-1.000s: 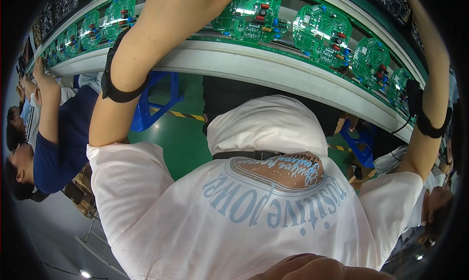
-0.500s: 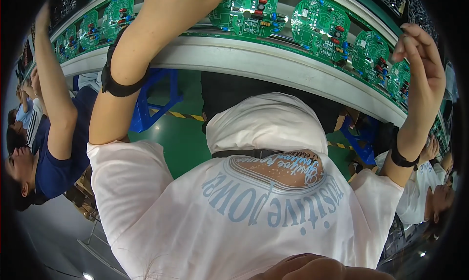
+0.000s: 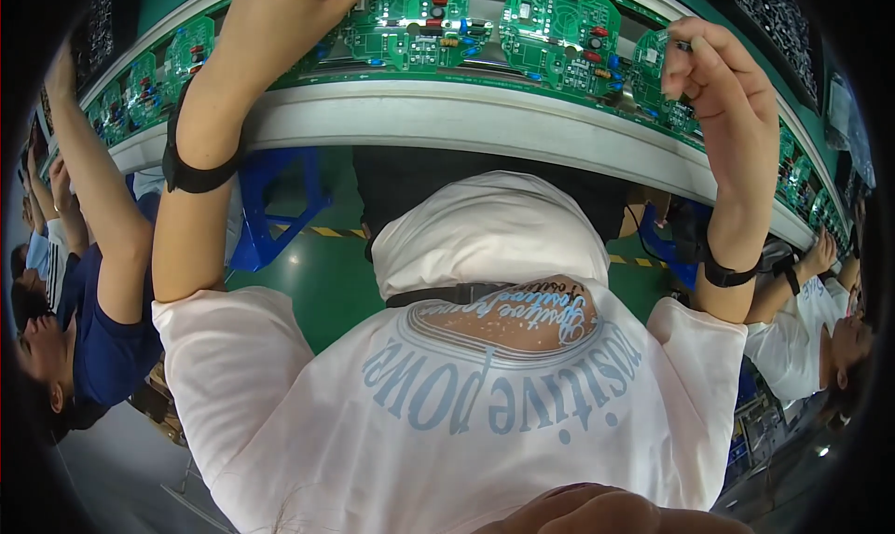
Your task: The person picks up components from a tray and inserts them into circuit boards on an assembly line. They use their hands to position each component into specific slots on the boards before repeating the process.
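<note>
My left hand (image 3: 303,1) reaches over the row of green circuit boards at the top left. A thumb or finger stretches right above one circuit board (image 3: 410,31); the other fingertips are cut off by the picture's upper edge, so its grip is hidden. My right hand (image 3: 732,87) is raised over a circuit board (image 3: 648,73) farther right, thumb and forefinger pinched together. Something small and dark shows at those fingertips, too small to name. Between the hands lies another circuit board (image 3: 559,26) bearing red, blue and black components.
The boards sit along a pale metal rail (image 3: 466,115) that curves across in front of me. Beyond it on the right stands a dark bin (image 3: 774,31) of small parts. Co-workers in a navy shirt (image 3: 117,320) and a white shirt (image 3: 792,338) are at either side.
My right hand has come left and slightly up over the boards, its thumb and forefinger now pinched. My left hand has shifted left in the picture, and the boards appear farther left too.
</note>
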`<move>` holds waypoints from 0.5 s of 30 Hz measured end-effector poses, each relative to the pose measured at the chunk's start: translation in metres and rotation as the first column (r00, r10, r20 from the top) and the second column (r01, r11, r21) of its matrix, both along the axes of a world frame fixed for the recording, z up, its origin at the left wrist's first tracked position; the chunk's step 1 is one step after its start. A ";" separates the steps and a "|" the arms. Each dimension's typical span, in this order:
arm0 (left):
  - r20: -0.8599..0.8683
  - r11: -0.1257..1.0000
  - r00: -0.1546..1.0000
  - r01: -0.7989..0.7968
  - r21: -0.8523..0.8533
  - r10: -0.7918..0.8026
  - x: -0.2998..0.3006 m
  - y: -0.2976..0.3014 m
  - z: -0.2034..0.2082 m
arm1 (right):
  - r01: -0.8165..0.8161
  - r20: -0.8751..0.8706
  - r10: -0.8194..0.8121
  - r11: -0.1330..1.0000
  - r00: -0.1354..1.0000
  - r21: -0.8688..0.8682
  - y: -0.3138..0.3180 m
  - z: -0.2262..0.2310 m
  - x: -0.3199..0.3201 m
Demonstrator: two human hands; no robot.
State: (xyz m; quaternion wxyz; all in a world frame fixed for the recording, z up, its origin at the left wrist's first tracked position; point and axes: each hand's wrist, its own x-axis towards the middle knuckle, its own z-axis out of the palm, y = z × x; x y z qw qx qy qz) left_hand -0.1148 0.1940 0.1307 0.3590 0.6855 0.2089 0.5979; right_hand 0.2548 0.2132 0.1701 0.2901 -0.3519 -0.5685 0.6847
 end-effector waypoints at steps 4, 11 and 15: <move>-0.617 0.984 0.771 -0.176 0.034 0.159 0.001 -0.009 0.046 | 0.024 -0.048 -0.026 0.999 0.999 -0.038 -0.004 0.000 -0.001; -0.467 0.986 0.869 -0.160 0.053 0.166 0.016 0.008 0.044 | -0.057 0.294 -0.120 0.847 0.948 0.529 -0.027 0.008 -0.026; -0.801 0.900 0.446 -0.359 0.248 0.399 0.031 0.029 0.077 | -0.258 0.472 -0.089 0.741 0.877 0.619 -0.037 0.020 -0.041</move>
